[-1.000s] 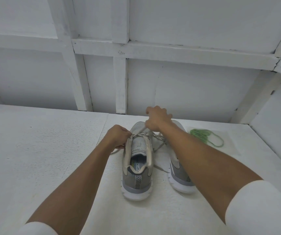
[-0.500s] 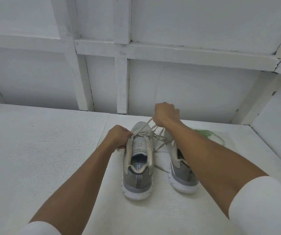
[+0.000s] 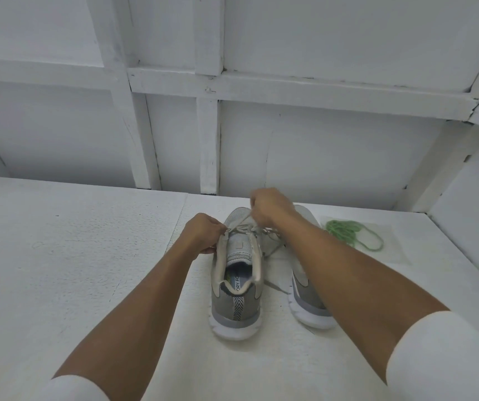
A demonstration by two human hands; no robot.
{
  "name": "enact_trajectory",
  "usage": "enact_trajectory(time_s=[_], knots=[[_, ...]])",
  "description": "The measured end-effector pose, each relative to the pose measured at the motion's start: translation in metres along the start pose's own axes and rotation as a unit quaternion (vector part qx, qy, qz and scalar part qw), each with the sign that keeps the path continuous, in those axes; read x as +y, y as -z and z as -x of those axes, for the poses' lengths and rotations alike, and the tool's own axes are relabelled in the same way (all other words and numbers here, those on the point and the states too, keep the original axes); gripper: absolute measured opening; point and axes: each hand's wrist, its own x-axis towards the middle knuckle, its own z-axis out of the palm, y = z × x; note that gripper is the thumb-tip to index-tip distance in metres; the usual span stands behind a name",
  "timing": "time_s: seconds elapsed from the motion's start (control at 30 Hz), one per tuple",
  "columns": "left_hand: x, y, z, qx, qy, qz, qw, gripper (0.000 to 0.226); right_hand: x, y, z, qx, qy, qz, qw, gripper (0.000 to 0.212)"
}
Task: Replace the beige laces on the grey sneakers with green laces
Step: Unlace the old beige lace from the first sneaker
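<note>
Abutting a panelled wall (image 3: 319,154), the rough white table (image 3: 73,256) bears a sneaker (image 3: 237,302) (left hand (image 3: 203,235) grips it, right hand (image 3: 270,208) pinches lace (image 3: 239,222)).

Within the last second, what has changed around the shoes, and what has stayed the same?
The right hand, gripping the lace, pulled it up and away from the shoe, then came back down closer. Nothing was let go. The left hand kept holding the shoe's edge; the other shoe and the green laces stayed put.
</note>
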Motion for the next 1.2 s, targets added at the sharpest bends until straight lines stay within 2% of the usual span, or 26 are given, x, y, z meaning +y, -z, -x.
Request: enact_trajectory(time_s=[0.07,0.13,0.27,0.37,0.43,0.6,0.87,1.03,1.2], knots=[[-0.001,0.0,-0.001,0.002,-0.003,0.004,1.0,0.017,0.012,0.012,0.0,0.063,-0.033,0.008,0.997,0.027],[-0.002,-0.001,-0.002,0.003,-0.003,0.003,1.0,0.017,0.02,0.015,-0.002,0.071,-0.037,0.005,0.997,0.03],[-0.002,-0.002,-0.003,0.012,-0.005,-0.008,1.0,0.017,0.01,0.002,-0.003,-0.023,0.029,-0.033,0.999,0.042],[-0.001,-0.002,-0.002,0.013,-0.005,-0.013,1.0,0.017,-0.004,-0.014,-0.001,-0.105,0.066,-0.049,0.991,0.017],[-0.002,-0.002,-0.002,0.015,-0.002,-0.013,1.0,0.016,-0.009,-0.021,0.0,-0.112,0.073,-0.049,0.99,0.017],[-0.003,-0.002,-0.003,0.014,-0.001,-0.006,1.0,0.016,-0.004,-0.011,0.001,-0.045,0.044,-0.036,0.997,0.023],[-0.004,-0.002,-0.003,0.014,-0.004,0.002,1.0,0.016,0.028,0.011,-0.001,0.073,-0.039,-0.131,0.988,0.024],[-0.005,-0.002,-0.004,0.012,0.0,0.004,1.0,0.015,0.042,0.027,0.003,0.108,-0.04,-0.151,0.982,0.019],[-0.005,-0.003,-0.005,0.014,0.005,-0.002,1.0,0.015,0.06,0.039,-0.003,0.171,-0.061,-0.162,0.97,0.023]])
